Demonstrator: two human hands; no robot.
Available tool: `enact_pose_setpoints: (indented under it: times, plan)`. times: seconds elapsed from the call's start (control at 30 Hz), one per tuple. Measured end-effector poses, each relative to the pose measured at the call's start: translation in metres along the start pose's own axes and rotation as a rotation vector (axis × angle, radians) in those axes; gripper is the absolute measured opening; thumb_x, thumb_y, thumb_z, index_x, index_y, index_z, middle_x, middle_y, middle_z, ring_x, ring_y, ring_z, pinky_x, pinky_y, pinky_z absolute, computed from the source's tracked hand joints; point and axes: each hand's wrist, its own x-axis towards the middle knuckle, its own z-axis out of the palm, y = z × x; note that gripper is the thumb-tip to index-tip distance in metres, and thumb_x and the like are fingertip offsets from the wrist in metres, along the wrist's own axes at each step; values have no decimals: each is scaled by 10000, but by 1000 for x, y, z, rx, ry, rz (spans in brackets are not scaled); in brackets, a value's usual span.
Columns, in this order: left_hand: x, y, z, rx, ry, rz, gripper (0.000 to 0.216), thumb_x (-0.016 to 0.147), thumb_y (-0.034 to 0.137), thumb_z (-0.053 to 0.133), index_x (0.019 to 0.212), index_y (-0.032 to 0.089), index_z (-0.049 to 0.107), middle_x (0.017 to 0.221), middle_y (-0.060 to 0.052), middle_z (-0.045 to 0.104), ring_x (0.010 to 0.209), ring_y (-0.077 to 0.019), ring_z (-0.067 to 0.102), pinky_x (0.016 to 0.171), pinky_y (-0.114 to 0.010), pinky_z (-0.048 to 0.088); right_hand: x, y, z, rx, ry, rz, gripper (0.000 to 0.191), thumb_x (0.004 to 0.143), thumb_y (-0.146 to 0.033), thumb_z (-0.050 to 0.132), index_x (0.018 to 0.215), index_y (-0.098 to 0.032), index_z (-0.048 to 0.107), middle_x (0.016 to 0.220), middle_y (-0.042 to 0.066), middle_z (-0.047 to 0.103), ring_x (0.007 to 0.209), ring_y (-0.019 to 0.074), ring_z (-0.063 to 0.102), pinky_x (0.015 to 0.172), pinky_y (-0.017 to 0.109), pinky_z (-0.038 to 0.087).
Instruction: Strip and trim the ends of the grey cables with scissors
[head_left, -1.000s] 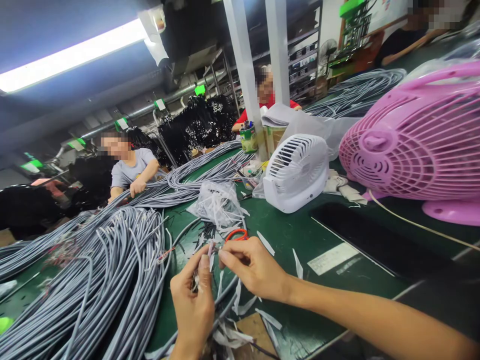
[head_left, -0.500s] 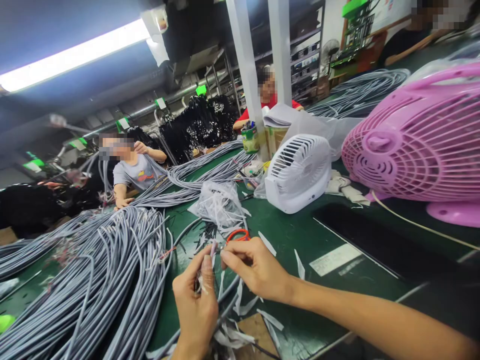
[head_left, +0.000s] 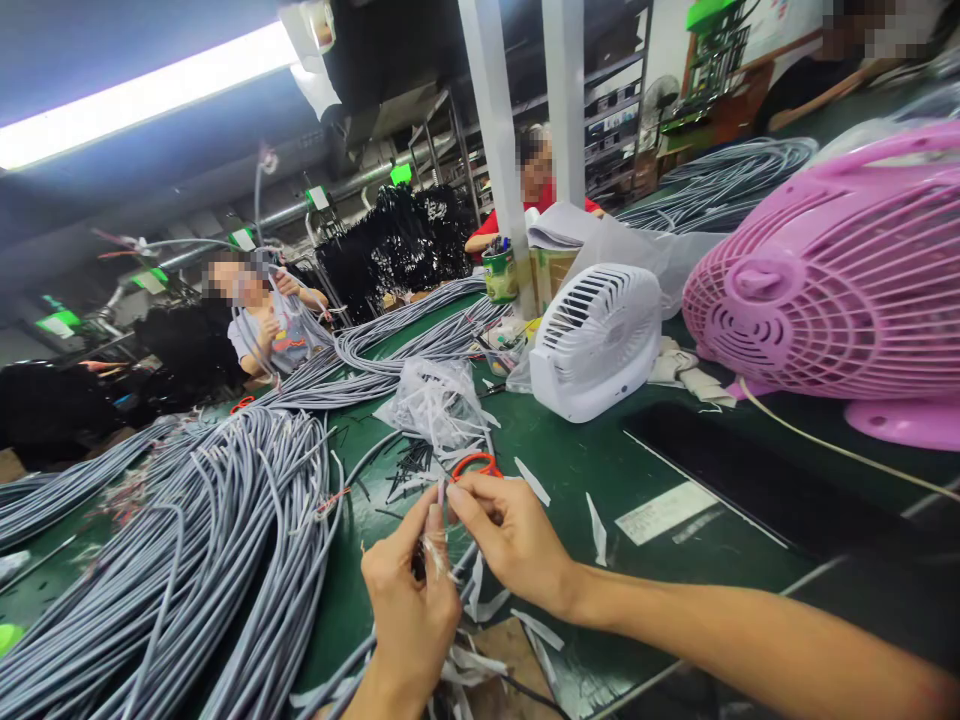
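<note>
My left hand is closed, thumb and forefinger pinching the end of a grey cable with thin wires and frayed white strands. The cable runs below the wrist along the table. Fingertips of my right hand meet the left ones and pinch at the same wire end; the small part between them is mostly hidden. Just beyond my fingers lies an orange loop handle. Short black tube pieces and a clear plastic bag of white strips lie behind it.
Large bundles of grey cable cover the left of the green table. To the right stand a white fan and a pink fan, with a black panel in front. Across the table a co-worker handles cables.
Both my hands have shifted slightly right, still pinching together. The co-worker at the left has raised a hand from the table, and cable ends now swing up in the air.
</note>
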Motion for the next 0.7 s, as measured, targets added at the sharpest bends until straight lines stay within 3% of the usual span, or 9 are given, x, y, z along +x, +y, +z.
enact_pose_setpoints:
  times: [0.07,0.17,0.23,0.27,0.37,0.43,0.57,0.7]
  plan:
    - [-1,4,1,-38,-57,-18,263,842,199,475,986,138,686,746,-69,729,488,-141,628,468,-209,478,10,1,-8,11,77,12,317,819,-380,425,588,-165,456,475,-54,348,416,67,301,390,198,239]
    - [2,10,1,-140,-217,-44,273,842,194,455,948,162,705,686,-43,705,476,-121,585,519,-214,465,31,-1,-29,108,421,43,322,799,-388,456,547,-203,376,409,-93,245,344,59,228,336,192,190]
    - [8,11,1,-226,-264,-130,290,844,262,459,873,139,719,576,-31,641,450,-115,528,467,-208,415,39,-6,-40,98,520,-42,303,814,-389,455,579,-203,410,401,-97,245,337,63,230,339,189,198]
    - [12,10,0,-265,-287,-211,308,841,308,468,860,127,718,533,-17,596,435,-107,486,430,-202,371,40,-9,-43,17,458,-124,273,818,-371,471,616,-187,470,433,-81,315,371,65,280,366,185,234]
    - [22,4,-5,-389,-308,-372,383,826,408,474,770,109,706,430,41,409,376,-70,319,369,-190,245,31,-15,-39,-201,31,-285,211,828,-308,497,770,-153,626,553,-20,516,473,77,411,456,186,329]
    - [24,0,-10,-401,-290,-381,402,823,425,470,716,109,693,420,52,363,374,-65,286,368,-190,228,23,-15,-34,-284,-81,-315,199,793,-304,567,861,-143,662,527,-25,528,442,69,379,445,187,314]
    - [23,-6,-20,-231,-237,-215,299,821,346,510,742,136,708,495,10,522,445,-94,435,439,-195,335,18,-12,-31,-268,-76,-280,195,759,-282,585,706,-117,674,495,-11,520,431,63,351,429,197,277]
    - [25,-7,-26,-165,-306,23,181,807,222,545,803,168,718,618,-28,627,542,-120,550,520,-206,404,26,-11,-36,-79,-233,-8,198,661,-252,597,512,-125,569,458,-37,441,442,57,331,427,194,246]
